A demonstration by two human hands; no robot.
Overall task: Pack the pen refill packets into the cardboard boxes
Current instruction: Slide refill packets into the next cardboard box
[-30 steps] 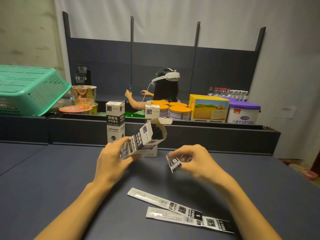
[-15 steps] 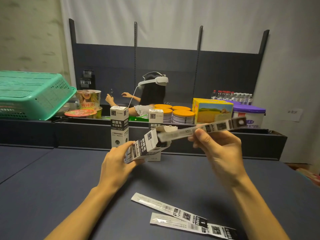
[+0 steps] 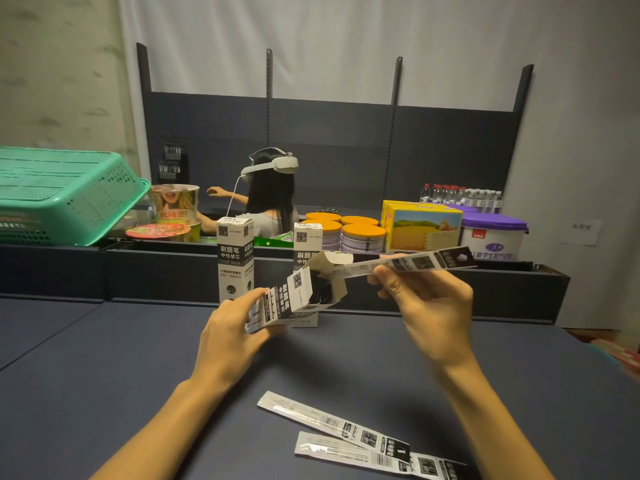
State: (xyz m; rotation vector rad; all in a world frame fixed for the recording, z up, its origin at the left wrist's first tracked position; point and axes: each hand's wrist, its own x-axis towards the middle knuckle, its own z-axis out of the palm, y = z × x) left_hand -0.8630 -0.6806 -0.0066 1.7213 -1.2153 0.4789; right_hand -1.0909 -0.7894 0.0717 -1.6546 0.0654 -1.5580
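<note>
My left hand (image 3: 232,332) grips a black-and-white cardboard box (image 3: 294,297), tilted with its open flap end pointing up and right. My right hand (image 3: 429,306) pinches a long pen refill packet (image 3: 415,263) held almost level, its left tip at the box's open mouth. Two more refill packets (image 3: 332,424) (image 3: 377,457) lie side by side on the dark table near me. Two closed boxes of the same kind stand upright behind: one (image 3: 235,258) at centre left, another (image 3: 306,242) partly hidden by the held box.
A low dark shelf ledge (image 3: 450,289) runs across behind the table. On it sit a green basket (image 3: 65,199), noodle cups (image 3: 175,202), orange-lidded cans (image 3: 360,233), a yellow carton (image 3: 424,226) and a purple-lidded tub (image 3: 493,233). A person with a headset (image 3: 270,192) is beyond.
My right hand lifted a refill packet off the table, turned it level, and brought its tip to the mouth of the box in my left hand.
</note>
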